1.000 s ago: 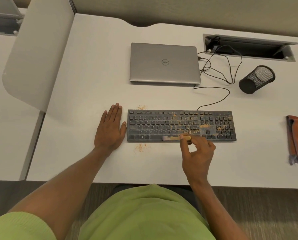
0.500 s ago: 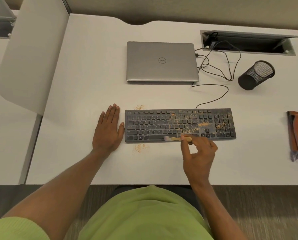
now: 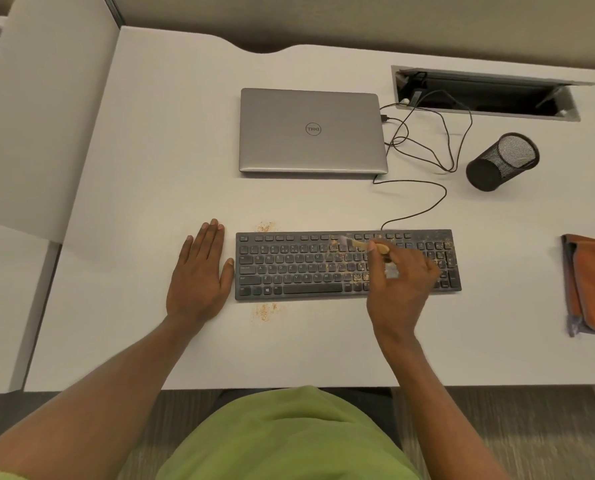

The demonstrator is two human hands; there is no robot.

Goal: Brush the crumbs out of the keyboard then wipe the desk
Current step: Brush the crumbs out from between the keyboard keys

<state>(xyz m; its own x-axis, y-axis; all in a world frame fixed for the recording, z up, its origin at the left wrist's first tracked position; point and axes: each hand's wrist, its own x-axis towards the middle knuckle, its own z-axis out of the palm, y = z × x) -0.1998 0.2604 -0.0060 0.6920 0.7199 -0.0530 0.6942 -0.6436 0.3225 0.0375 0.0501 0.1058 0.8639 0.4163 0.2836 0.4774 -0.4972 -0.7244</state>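
Note:
A black keyboard (image 3: 299, 268) lies on the white desk (image 3: 150, 168), with orange crumbs scattered over its middle and right keys. My right hand (image 3: 398, 289) pinches a small wooden-handled brush (image 3: 358, 243), whose bristles touch the top key rows near the middle. My left hand (image 3: 199, 275) rests flat on the desk, its thumb against the keyboard's left edge. Two small crumb patches lie on the desk: one crumb patch (image 3: 266, 226) beyond the keyboard's upper left corner, another crumb patch (image 3: 264, 311) in front of it.
A shut grey laptop (image 3: 311, 131) sits behind the keyboard, with black cables (image 3: 427, 150) running to a desk cable tray (image 3: 486, 95). A black mesh cup (image 3: 502, 161) lies on its side at the right. An orange cloth (image 3: 592, 284) lies at the right edge.
My right hand has carried the brush from the keyboard's front row up to its top rows. My left hand has stayed in place.

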